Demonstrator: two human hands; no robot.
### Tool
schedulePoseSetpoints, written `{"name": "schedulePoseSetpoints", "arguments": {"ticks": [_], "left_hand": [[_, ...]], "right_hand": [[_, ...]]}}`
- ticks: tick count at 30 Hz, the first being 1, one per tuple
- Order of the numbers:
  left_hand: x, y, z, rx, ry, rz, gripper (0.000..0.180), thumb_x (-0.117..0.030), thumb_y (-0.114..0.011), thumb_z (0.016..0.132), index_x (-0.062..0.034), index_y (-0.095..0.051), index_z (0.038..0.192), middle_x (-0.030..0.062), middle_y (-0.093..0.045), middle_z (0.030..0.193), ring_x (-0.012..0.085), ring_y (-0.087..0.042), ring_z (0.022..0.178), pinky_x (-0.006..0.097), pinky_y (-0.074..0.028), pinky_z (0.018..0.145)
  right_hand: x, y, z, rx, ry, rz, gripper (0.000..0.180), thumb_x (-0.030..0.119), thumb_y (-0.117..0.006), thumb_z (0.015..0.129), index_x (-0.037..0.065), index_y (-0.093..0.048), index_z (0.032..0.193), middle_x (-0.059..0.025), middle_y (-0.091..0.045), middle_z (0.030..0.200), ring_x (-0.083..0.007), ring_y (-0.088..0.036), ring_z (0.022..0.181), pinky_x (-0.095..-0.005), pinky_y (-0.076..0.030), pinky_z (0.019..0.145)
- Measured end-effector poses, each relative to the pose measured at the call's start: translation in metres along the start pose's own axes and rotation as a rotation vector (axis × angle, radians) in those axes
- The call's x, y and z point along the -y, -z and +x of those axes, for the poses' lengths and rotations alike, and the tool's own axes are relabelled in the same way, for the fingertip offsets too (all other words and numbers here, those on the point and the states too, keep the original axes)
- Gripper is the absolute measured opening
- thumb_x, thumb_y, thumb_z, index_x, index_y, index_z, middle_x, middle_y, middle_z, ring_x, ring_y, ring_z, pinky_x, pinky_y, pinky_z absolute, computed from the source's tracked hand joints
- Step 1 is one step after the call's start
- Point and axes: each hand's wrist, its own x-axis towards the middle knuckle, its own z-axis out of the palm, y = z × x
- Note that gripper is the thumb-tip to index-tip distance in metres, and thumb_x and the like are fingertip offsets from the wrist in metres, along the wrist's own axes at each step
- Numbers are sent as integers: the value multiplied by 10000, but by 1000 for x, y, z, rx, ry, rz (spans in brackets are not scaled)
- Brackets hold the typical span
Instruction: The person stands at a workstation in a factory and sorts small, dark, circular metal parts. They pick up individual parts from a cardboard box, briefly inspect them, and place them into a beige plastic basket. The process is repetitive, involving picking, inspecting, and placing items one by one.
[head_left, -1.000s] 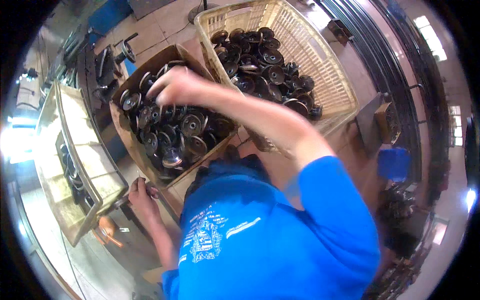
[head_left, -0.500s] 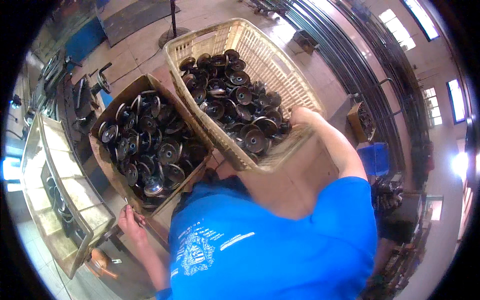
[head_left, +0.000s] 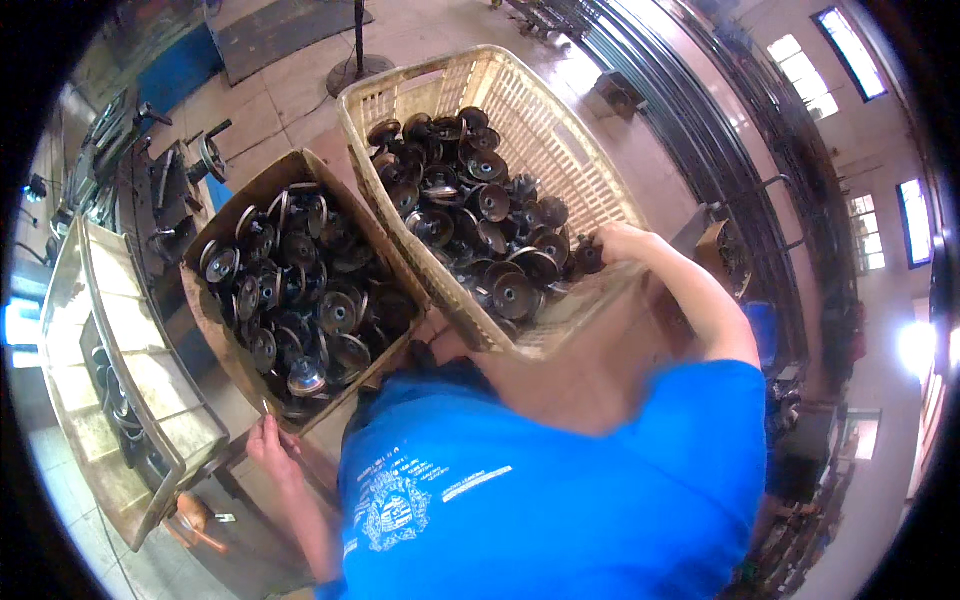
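Note:
Over the near right end of a cream plastic basket (head_left: 590,175), my right hand (head_left: 620,243) is closed on a dark metal wheel part (head_left: 588,256). Many similar dark round metal parts (head_left: 490,200) lie heaped inside that basket. To its left stands a cardboard box (head_left: 205,325) heaped with the same kind of metal wheels (head_left: 338,312). My left hand (head_left: 272,445) is by the box's near left corner, its fingers pinched on a thin pale rod whose tip shows above them. The rest of the rod is hidden in the hand.
A cream plastic crate (head_left: 185,450) with a few dark parts stands at the left. Beyond it is a machine with a hand crank (head_left: 210,155). Long metal bars (head_left: 720,110) run along the right, and a stand's round base (head_left: 360,72) is behind the basket.
My right hand has lifted slightly toward the basket's right rim, with the dark metal wheel now showing in its fingers. My left hand has shifted a little right, still holding the thin rod.

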Motion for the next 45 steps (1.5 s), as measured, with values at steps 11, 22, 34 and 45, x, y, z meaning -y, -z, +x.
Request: {"name": "schedulePoseSetpoints", "arguments": {"ticks": [11, 22, 34, 45], "left_hand": [[-97, -109, -34, 429, -148, 52, 179, -101, -555, 869, 54, -586, 954, 32, -550, 619, 79, -497, 497, 215, -382, 435], [-105, -82, -23, 344, -297, -59, 107, -74, -577, 861, 13, -609, 914, -1, -611, 756, 48, -544, 683, 185, -436, 610], [-102, -60, -28, 396, -114, -265, 127, -70, -577, 860, 42, -611, 909, 71, -642, 808, 112, -606, 722, 220, -497, 658], [-97, -59, -27, 339, -185, -73, 154, -88, -588, 854, 62, -619, 871, 46, -632, 718, 79, -584, 643, 223, -479, 570]], "right_hand": [[178, 106, -26, -238, 612, 1518, 479, 51, -544, 575, -92, -606, 1028, -132, -618, 1063, -180, -591, 929, -273, -455, 857], [394, 109, 21, -312, 696, 1054, 478, -118, -451, 579, -71, -613, 1026, -138, -594, 1085, -179, -566, 997, -257, -446, 853], [429, 87, 32, -173, 773, 1163, 371, 24, -522, 558, 17, -677, 895, -138, -580, 999, -258, -568, 941, -274, -432, 836], [431, 78, 21, 225, 567, 1368, 334, 70, -487, 562, -36, -650, 834, -94, -613, 726, -146, -576, 670, -271, -465, 656]]}}
